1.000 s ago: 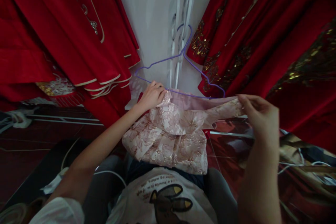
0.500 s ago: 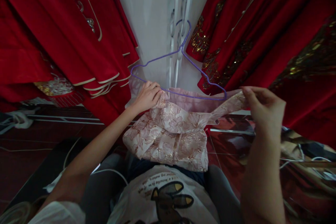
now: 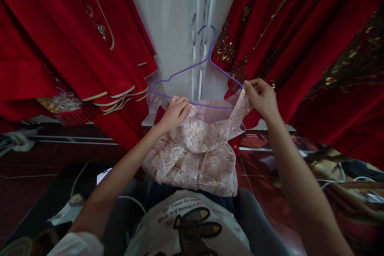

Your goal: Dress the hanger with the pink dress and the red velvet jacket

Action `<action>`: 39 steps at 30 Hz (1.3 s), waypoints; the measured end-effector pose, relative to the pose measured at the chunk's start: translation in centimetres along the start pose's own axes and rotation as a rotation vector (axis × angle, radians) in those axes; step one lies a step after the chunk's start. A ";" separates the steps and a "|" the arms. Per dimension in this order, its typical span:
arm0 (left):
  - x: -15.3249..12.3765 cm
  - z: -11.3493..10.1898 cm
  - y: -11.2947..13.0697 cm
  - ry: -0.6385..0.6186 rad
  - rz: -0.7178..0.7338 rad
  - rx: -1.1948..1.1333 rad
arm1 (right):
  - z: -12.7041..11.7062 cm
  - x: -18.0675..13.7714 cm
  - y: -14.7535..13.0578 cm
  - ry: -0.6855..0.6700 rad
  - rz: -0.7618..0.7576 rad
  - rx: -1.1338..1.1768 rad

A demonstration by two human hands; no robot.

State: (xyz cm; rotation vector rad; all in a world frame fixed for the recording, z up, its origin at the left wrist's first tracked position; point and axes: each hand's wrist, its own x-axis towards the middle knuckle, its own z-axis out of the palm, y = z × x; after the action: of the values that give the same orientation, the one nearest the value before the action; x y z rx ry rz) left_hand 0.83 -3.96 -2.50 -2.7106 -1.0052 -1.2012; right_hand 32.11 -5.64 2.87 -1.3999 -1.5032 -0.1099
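A pale pink floral dress (image 3: 204,136) with gold threads lies across my lap, its top edge raised. Inside its neckline sits the lower bar of a purple wire hanger (image 3: 192,65), hook upward. My left hand (image 3: 177,112) is closed on the dress's left upper edge, beside the hanger bar. With thumb and fingers, my right hand (image 3: 260,95) pinches the right shoulder strap, which is pulled up over the hanger's right corner. That corner is hidden behind the strap and fingers.
Red embroidered garments hang at the left (image 3: 120,60) and right (image 3: 300,48). Behind the hanger stand white cabinet doors (image 3: 168,16) with handles. A lit phone (image 3: 103,176) and a crumpled white packet (image 3: 67,210) lie left of my lap. Cluttered items (image 3: 345,172) are on the right.
My right hand has moved left and up, bringing the stretched strap onto the hanger's right corner. My left hand has shifted slightly right, still on the dress.
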 end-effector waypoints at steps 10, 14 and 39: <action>0.1 -0.7 0.2 -0.017 -0.040 -0.099 | 0.8 -1.0 -2.1 0.108 0.043 -0.252; -0.7 -0.6 0.8 -0.031 -0.062 -0.226 | 0.4 -1.1 -2.2 0.145 0.074 -0.320; -3.7 -4.0 -10.5 0.439 -0.802 -0.345 | -1.0 0.8 -1.2 0.106 0.026 -0.195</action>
State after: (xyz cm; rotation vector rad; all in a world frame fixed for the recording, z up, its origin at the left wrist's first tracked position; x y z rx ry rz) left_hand -9.52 1.28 -4.66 -2.0596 -2.0280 -2.1172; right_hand 31.94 -6.07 4.55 -1.5430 -1.4155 -0.3176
